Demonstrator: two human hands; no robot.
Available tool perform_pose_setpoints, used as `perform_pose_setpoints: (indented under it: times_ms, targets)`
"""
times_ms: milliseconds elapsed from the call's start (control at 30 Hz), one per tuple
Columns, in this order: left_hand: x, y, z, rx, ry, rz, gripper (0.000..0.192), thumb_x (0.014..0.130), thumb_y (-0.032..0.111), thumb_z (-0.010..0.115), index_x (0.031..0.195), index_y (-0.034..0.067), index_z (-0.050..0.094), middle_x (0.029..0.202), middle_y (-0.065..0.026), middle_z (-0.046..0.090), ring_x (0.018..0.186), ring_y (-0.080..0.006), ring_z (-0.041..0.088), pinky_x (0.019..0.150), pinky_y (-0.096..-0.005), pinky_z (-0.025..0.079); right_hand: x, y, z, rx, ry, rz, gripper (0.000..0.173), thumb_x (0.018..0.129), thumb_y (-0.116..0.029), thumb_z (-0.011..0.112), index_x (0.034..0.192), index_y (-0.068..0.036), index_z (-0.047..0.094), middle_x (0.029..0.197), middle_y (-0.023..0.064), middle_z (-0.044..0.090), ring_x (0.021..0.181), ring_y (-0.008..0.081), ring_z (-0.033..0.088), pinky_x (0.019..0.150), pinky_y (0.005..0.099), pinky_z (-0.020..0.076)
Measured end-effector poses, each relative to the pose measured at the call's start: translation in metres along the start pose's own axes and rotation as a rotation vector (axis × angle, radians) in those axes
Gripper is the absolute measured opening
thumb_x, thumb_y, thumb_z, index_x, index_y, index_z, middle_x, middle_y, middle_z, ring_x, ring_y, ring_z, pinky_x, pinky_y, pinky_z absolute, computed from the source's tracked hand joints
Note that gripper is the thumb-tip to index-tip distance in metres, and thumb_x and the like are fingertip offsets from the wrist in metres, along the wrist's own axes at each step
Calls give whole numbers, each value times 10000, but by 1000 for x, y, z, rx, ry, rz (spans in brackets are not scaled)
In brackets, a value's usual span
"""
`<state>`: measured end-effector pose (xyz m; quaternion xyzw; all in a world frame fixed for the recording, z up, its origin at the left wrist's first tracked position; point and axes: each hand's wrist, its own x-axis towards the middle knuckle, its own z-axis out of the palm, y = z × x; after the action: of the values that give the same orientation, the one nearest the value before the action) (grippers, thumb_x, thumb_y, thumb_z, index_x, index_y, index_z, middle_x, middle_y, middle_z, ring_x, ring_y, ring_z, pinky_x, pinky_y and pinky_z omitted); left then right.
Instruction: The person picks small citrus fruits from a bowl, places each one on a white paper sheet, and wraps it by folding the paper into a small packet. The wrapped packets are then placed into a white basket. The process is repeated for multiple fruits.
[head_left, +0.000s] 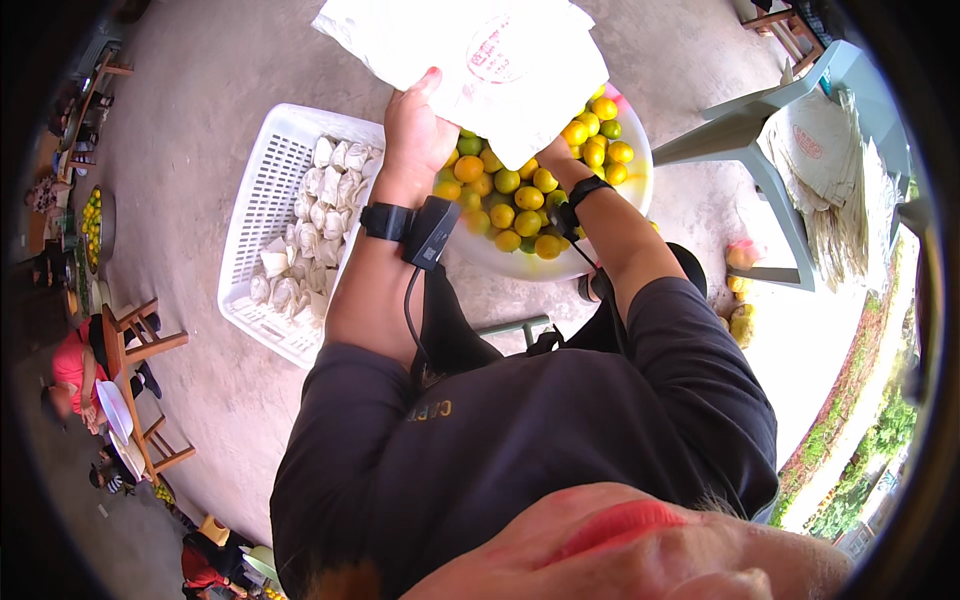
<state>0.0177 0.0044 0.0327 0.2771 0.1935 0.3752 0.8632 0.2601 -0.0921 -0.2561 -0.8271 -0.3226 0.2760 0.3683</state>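
Note:
My left hand (421, 127) holds the left edge of a large white paper sheet (480, 52) with red printing, the thumb on top. Under the sheet's right side is my right hand (553, 152), mostly hidden, so its fingers and any hold do not show. Below the paper lies a round basin (637, 172) full of green and orange citrus fruits (529, 198). To the left, a white plastic basket (251, 217) contains many small paper-wrapped bundles (330, 184).
A grey-green plastic chair (784, 202) at right carries a thick stack of printed papers (817, 150). Yellow fruits (741, 326) lie on the floor near it. Wooden benches (116, 352) and several people, one in a red top (71, 367), are at the far left.

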Motion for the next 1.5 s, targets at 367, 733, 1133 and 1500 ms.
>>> perform_pose_setpoints:
  times_ms: [367, 733, 1133, 1500]
  targets:
    - [-3, -3, 3, -101, -156, -40, 495, 1052, 122, 416, 1502, -69, 336, 1538, -200, 431, 1428, -350, 411, 1210, -500, 302, -140, -210, -241, 1249, -76, -458, 506, 1006, -176, 501, 1493, -106, 380, 1318, 170, 567, 1110, 340, 646, 904, 393, 562]
    - [-18, -19, 11, 45, -331, -181, 580, 999, 127, 513, 1535, -3, 337, 1542, -174, 434, 1429, -328, 413, 1209, -495, 297, -166, -255, -172, 555, 180, -548, 707, 808, -78, 834, 1372, -86, 408, 1171, 106, 625, 1049, 200, 636, 928, 337, 530]
    - [-26, -11, 18, -189, -400, -219, 678, 1018, 496, 539, 1522, 79, 362, 1497, -134, 471, 1375, -286, 466, 1149, -438, 389, -182, -255, -160, 224, 133, -783, 644, 770, -55, 822, 1354, -71, 551, 1330, 126, 563, 1233, 263, 578, 1097, 363, 451]
    - [-33, -13, 1, -36, -391, -121, 646, 1025, 485, 534, 1511, 87, 379, 1471, -125, 489, 1350, -265, 484, 1124, -412, 409, -193, -255, -156, -50, 109, -820, 613, 750, -123, 802, 1331, -106, 606, 1203, 159, 642, 1158, 336, 600, 1033, 394, 484]
